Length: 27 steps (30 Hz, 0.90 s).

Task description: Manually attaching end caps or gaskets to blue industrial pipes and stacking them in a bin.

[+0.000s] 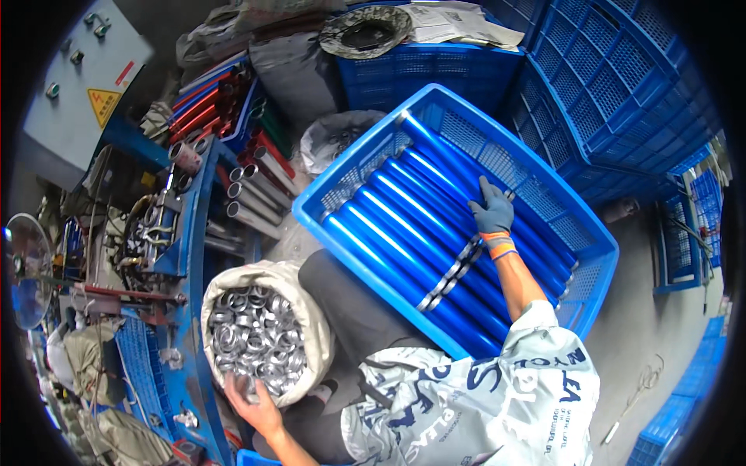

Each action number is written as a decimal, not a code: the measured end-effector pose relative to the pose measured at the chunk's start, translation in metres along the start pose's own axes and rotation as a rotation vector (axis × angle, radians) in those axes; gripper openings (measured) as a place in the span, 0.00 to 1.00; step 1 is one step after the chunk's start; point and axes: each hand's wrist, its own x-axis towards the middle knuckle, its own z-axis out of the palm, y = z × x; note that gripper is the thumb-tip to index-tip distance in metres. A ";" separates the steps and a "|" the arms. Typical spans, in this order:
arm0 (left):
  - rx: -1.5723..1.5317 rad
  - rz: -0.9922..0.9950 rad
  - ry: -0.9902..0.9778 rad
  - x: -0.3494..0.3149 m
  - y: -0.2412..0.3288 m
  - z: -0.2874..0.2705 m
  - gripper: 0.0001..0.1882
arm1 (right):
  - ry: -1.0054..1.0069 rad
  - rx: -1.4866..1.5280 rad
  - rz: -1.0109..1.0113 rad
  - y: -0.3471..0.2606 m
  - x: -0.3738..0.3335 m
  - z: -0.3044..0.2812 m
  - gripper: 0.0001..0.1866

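Note:
My left hand (255, 405), bare, is at the near rim of a cream sack (317, 330) full of small silver metal rings (256, 338). Its thumb and fingers are spread apart, close to the nearest rings. My right hand (495, 211), in a grey glove with an orange cuff, lies on shiny blue tubes (404, 213) with its fingers apart. These tubes lie side by side in a blue plastic crate (598, 291). A row of silver rings (451, 273) crosses the tubes on the near side of my right hand.
A blue workbench (196, 256) with machinery stands to my left, with bare metal tubes (250, 217) beside it. Red tubes (206, 109) are stacked behind. Tall blue crates (598, 85) rise at the far right. A white bag (330, 144) sits beyond the tube crate.

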 end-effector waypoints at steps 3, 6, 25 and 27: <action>-0.091 -0.124 -0.044 -0.035 -0.023 0.031 0.32 | -0.203 -0.203 0.051 0.052 -0.009 0.039 0.45; -0.066 -0.090 -0.074 -0.050 -0.026 0.040 0.30 | -0.265 -0.231 0.060 0.052 0.005 0.069 0.42; -0.161 -0.116 0.005 -0.065 0.043 0.058 0.28 | -0.650 1.130 -1.068 -0.456 -0.204 0.133 0.24; 0.015 -0.108 0.221 -0.093 0.003 0.007 0.31 | -0.962 0.804 -1.269 -0.500 -0.245 0.125 0.22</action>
